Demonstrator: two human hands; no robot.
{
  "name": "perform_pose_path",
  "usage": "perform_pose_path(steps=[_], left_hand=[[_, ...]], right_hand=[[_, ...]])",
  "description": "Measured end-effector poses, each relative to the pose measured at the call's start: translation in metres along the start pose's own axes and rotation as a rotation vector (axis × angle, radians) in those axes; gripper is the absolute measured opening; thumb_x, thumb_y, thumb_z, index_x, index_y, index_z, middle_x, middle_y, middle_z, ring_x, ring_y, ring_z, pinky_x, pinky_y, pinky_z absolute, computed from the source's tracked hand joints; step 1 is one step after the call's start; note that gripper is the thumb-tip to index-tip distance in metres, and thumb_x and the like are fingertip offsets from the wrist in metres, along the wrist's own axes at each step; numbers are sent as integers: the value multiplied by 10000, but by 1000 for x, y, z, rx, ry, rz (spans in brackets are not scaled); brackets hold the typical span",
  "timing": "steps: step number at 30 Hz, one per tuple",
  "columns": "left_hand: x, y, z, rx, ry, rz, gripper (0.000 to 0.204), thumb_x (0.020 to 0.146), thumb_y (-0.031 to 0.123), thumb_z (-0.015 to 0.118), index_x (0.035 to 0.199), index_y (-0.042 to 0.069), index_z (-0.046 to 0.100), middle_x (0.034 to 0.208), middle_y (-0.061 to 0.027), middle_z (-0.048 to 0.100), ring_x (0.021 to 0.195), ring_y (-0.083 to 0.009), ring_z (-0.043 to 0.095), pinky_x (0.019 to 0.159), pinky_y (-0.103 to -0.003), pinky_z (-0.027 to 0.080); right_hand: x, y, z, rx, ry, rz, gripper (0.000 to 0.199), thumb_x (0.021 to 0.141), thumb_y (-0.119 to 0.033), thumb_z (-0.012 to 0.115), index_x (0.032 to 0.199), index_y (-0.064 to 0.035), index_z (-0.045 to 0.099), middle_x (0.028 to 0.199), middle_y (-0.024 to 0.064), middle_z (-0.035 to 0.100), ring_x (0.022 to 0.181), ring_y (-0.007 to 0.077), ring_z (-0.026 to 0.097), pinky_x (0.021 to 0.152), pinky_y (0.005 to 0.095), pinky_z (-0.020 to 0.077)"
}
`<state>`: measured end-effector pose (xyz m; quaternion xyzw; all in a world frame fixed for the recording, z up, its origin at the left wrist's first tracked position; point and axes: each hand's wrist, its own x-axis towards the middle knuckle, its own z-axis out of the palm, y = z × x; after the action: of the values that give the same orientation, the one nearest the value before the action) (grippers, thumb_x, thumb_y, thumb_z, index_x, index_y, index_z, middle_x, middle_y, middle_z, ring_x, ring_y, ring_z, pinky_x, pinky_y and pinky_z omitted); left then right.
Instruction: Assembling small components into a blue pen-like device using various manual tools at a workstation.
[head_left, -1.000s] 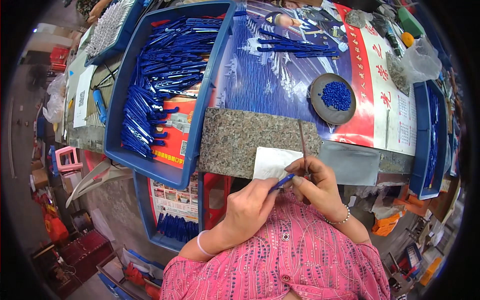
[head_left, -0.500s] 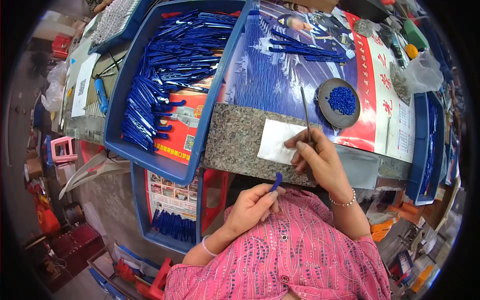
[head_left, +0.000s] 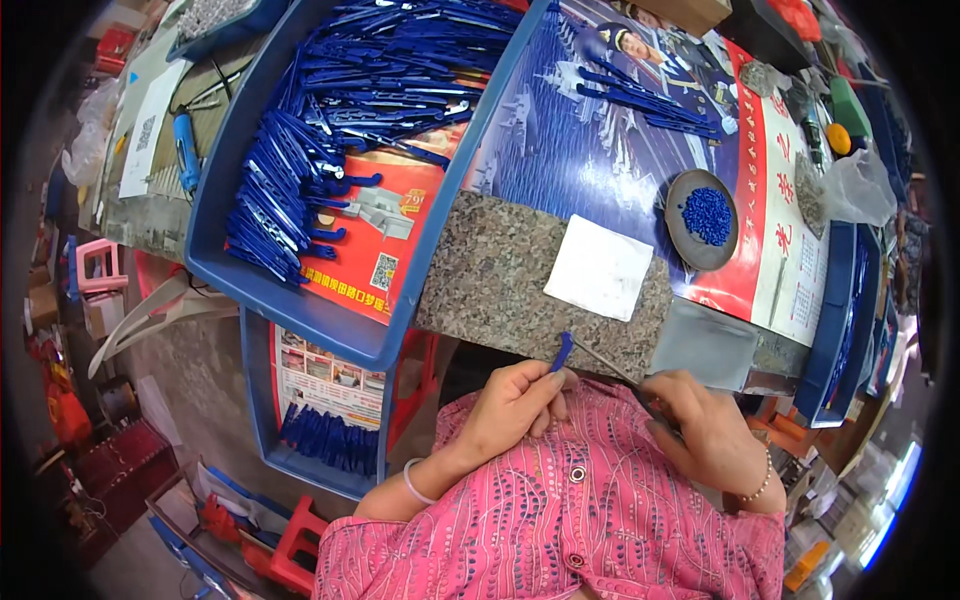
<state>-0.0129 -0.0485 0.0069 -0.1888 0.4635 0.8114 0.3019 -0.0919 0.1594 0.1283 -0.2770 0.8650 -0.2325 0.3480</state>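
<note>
My left hand (head_left: 512,405) pinches a small blue strip-like piece (head_left: 562,352), whose hooked end stands up above the thumb. In my right hand (head_left: 705,428) is a thin metal rod-like tool (head_left: 606,363). Its tip points left, at or very close to the blue piece; contact cannot be made out. Both hands are in front of the table's near edge. A white folded cloth or paper (head_left: 600,268) lies on the speckled stone slab (head_left: 490,260) beyond them. To its right stands a round grey dish (head_left: 687,258) of tiny blue pieces.
At the left, a large blue tray (head_left: 290,335) holds many blue strips (head_left: 400,50). Below it is a second blue tray (head_left: 262,400) with more strips. Several strips (head_left: 650,100) lie on the poster (head_left: 520,130). Another blue tray (head_left: 835,375) stands at the right.
My right hand has come down and toward me, and the tool has swung from upright to pointing left at the blue piece. My left hand still holds that piece.
</note>
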Motion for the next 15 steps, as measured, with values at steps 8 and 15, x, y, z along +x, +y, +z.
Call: perform_pose_path(steps=[8,15], left_hand=[[-2,8,3,-88,17,-110,235,944,166,436,903,-29,560,702,-79,619,447,-65,499,405,-179,371],[-2,12,3,-19,8,-109,222,944,197,447,884,17,562,637,-24,566,429,-32,409,394,-173,304]], right_hand=[[-9,-4,-6,-88,-14,-150,402,696,-9,613,1086,-24,516,1076,161,534,929,335,571,746,384,494],[-13,-4,-9,-112,-13,-165,420,697,-14,616,1106,-18,518,1078,164,533,921,328,576,730,375,499]])
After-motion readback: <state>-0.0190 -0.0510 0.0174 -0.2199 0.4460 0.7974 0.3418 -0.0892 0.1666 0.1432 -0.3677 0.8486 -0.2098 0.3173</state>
